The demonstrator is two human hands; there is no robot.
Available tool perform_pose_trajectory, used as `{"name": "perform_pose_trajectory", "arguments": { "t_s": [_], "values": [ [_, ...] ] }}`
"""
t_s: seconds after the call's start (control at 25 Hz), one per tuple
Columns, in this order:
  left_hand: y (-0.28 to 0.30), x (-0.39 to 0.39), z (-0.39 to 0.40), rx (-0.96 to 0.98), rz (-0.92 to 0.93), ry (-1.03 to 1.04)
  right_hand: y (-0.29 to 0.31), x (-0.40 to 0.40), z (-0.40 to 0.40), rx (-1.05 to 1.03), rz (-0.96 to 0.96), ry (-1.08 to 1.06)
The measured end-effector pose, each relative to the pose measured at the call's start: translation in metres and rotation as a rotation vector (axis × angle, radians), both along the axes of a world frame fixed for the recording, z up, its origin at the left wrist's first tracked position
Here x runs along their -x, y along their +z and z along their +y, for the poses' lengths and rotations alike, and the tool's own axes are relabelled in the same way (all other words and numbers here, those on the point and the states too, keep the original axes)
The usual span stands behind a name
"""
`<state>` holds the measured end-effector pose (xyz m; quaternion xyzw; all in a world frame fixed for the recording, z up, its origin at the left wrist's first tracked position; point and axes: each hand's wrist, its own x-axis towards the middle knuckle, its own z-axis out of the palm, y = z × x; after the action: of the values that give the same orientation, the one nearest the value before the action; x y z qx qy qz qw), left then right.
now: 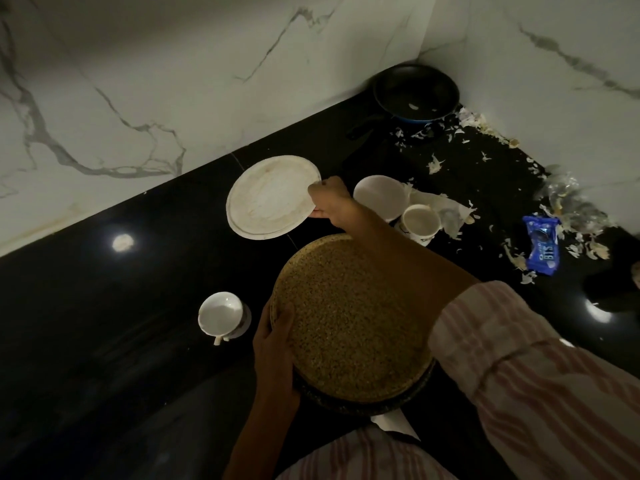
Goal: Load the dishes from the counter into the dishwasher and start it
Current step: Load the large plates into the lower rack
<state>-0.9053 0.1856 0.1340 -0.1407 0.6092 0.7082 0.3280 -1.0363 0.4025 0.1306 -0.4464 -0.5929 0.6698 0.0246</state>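
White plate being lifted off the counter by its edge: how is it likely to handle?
The white plate looks rigid and probably breakable. The right hand pinches only its right rim, so it may tilt or slip from that grip. Its surface looks smeared, possibly greasy. The left hand holds the speckled tray, so it cannot steady the plate.

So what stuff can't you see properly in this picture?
All in the head view:
- Dark dish under the gold plate: only its rim shows, the plate covers the rest.
- White bowl: the right arm hides its near edge.
- Dishwasher: out of frame.
- Object at the right edge: cut off, too dark.
- Pan handle: lost against the black counter.
- Right hand fingertips: behind the white plate.
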Motion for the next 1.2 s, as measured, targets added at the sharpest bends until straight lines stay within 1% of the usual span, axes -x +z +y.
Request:
{"name": "perform_pose_trajectory", "arguments": {
  "t_s": [0.08, 0.24, 0.32, 0.44, 0.56, 0.64, 0.76, 0.84, 1.0, 1.16, 1.2],
  "values": [
    [0.001, 0.001, 0.0, -0.006, -0.005, 0.004, 0.013, -0.017, 0.01, -0.093, 0.027, -0.022],
    [0.0, 0.001, -0.001, -0.022, -0.009, 0.01, 0.057, -0.074, 0.023, -0.39, 0.092, -0.025],
    [0.001, 0.002, -0.001, -0.011, -0.006, 0.015, 0.079, -0.111, 0.023, -0.467, 0.145, -0.027],
    [0.002, 0.002, 0.0, -0.008, 0.01, 0.03, 0.094, -0.167, 0.019, -0.501, 0.169, 0.007],
    [0.003, 0.002, 0.0, -0.01, 0.015, 0.027, 0.096, -0.213, 0.012, -0.51, 0.099, 0.042],
    [0.005, 0.001, 0.0, -0.023, -0.001, 0.022, 0.096, -0.236, 0.004, -0.495, 0.064, 0.039],
    [0.006, -0.002, 0.0, -0.026, 0.019, -0.004, 0.094, -0.257, -0.008, -0.437, 0.096, 0.041],
    [0.007, -0.005, 0.002, -0.005, 0.049, -0.021, 0.089, -0.264, -0.015, -0.442, 0.098, 0.047],
    [0.006, -0.011, 0.002, 0.001, 0.107, -0.061, 0.073, -0.268, -0.024, -0.535, 0.046, 0.045],
    [0.005, -0.016, 0.0, -0.005, 0.155, -0.134, 0.056, -0.275, -0.029, -0.728, -0.061, 0.075],
    [0.006, -0.017, -0.001, -0.008, 0.152, -0.146, 0.056, -0.276, -0.028, -0.733, -0.062, 0.086]
  ]
}}
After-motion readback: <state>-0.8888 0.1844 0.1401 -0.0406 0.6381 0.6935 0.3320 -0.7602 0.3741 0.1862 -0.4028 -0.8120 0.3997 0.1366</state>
